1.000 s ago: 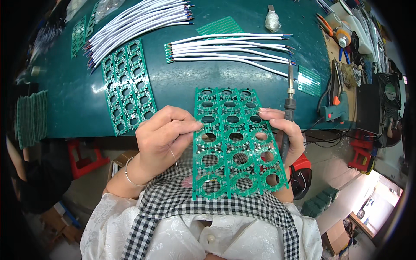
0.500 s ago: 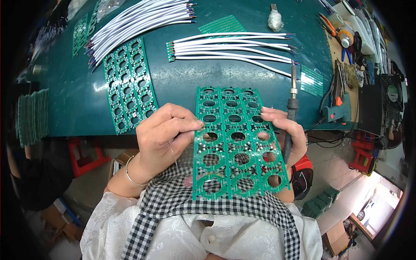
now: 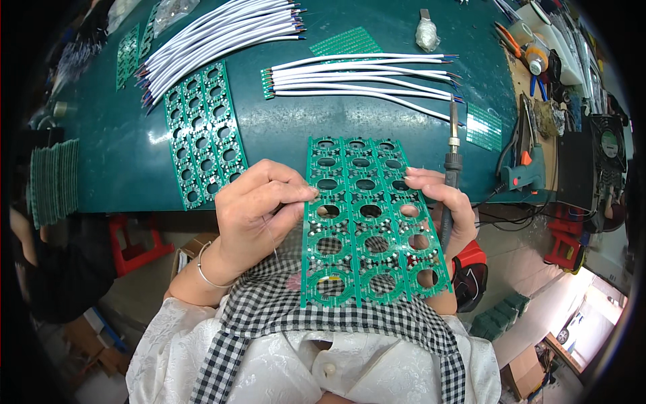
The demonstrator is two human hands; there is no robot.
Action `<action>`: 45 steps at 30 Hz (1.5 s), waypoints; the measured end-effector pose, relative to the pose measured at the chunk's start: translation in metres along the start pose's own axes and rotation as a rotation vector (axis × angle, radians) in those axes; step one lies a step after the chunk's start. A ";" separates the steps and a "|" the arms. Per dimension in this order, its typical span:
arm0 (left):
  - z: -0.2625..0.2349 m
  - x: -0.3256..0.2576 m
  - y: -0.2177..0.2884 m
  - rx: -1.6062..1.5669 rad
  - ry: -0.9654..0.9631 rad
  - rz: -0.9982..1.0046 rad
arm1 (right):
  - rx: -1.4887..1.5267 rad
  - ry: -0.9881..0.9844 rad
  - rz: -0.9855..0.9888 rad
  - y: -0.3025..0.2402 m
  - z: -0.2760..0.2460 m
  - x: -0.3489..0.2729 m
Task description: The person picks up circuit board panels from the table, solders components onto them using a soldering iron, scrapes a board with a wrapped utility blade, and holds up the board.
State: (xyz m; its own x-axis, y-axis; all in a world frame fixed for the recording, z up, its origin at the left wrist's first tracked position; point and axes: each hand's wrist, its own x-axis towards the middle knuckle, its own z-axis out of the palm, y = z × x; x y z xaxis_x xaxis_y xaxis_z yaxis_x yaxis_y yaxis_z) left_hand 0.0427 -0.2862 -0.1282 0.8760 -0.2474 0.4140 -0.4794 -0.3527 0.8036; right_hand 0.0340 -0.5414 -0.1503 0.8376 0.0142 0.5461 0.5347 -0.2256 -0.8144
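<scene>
A green circuit board panel (image 3: 359,222) with rows of round holes is held up, tilted, above my lap. My left hand (image 3: 259,212) pinches its left edge between thumb and fingers; a thin silvery wire (image 3: 272,241), looking like solder wire, hangs from that hand. On the other side my right hand (image 3: 452,212) grips the panel's right edge, fingertips on its upper face. A soldering iron (image 3: 453,165) with a dark handle also rests in the right hand, its tip pointing up and away, clear of the board. The thumb is mostly hidden by the panel.
Another hole-patterned panel (image 3: 204,138) lies left on the green table (image 3: 289,128), partly under a bundle of white cables (image 3: 222,37). White cables (image 3: 363,73) attached to a small board lie ahead. A glue gun (image 3: 526,174) sits right; stacked boards (image 3: 55,182) stand far left.
The view has shifted very slightly, so the table items sit a little lower and to the right. Both hands keep the same hold on the panel and the iron.
</scene>
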 end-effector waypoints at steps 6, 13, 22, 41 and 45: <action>0.001 -0.001 -0.001 -0.011 0.011 -0.013 | 0.002 0.005 0.012 0.000 0.001 0.000; 0.001 -0.001 0.002 -0.026 0.007 -0.047 | 0.033 0.140 0.132 -0.003 0.006 -0.009; 0.003 -0.002 0.001 -0.051 0.028 -0.059 | 0.059 0.134 0.077 0.000 0.006 -0.008; 0.000 -0.001 0.002 -0.010 -0.003 -0.028 | 0.142 0.081 0.014 0.000 0.007 -0.006; 0.002 -0.002 0.001 -0.047 0.010 -0.047 | 0.162 0.087 0.028 0.002 0.006 -0.007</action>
State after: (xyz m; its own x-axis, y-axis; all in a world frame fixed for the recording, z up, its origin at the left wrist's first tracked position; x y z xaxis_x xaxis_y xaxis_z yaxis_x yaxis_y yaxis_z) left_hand 0.0402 -0.2873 -0.1292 0.8980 -0.2222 0.3797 -0.4351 -0.3205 0.8414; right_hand 0.0296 -0.5357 -0.1568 0.8432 -0.0753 0.5322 0.5285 -0.0650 -0.8465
